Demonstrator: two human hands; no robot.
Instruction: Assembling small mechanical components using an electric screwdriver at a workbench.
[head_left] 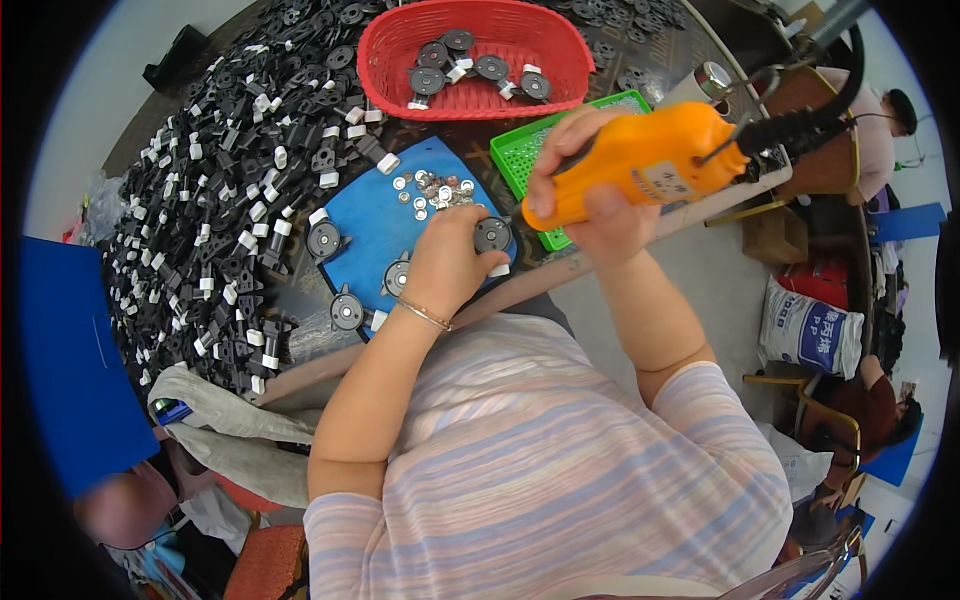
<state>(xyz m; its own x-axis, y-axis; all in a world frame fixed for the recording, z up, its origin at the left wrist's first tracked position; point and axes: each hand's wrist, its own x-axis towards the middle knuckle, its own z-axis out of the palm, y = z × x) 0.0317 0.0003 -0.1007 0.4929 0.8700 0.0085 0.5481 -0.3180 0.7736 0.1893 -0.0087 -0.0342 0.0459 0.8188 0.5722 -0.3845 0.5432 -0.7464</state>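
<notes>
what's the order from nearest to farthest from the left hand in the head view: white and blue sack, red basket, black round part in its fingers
Measured from the left hand:
1. black round part: in its grasp, at its right side
2. red basket: on the table, beyond the hand
3. white and blue sack: far right, past the table's edge

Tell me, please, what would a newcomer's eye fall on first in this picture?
Most likely the bright orange tool in the right hand, right of centre, beside the left hand holding a round black part at the blue mat. Next would come the big heap of black-and-white parts at left, and the red basket at the top.
</notes>
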